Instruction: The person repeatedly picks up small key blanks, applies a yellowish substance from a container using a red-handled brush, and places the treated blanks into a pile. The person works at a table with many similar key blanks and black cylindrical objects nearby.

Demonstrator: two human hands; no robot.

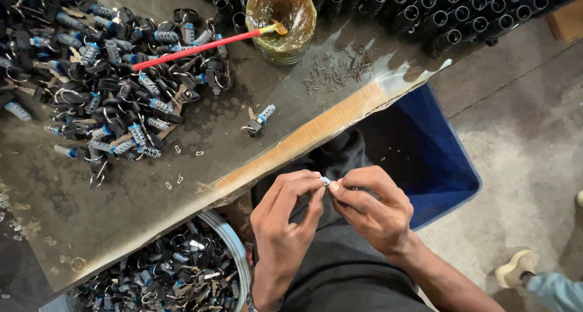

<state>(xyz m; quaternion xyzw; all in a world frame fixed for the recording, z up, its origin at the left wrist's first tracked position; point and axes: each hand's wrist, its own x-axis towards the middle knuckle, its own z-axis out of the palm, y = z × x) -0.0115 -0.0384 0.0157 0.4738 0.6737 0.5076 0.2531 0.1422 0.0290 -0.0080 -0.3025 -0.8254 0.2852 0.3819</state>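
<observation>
Far left on the table there's a huge heap of black lock parts, with a bucket of more just under the edge. Near the middle, the left hand and right hand both pinch one tiny metal piece between their fingertips, over the lap, and a blue bin sits right of them.

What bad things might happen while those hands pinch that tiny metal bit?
The small metal part sits pinched between the left hand and right hand over the lap, off the table, so it may slip and drop out of sight. The red brush leans on the pot rim; a bump might tip it.
</observation>
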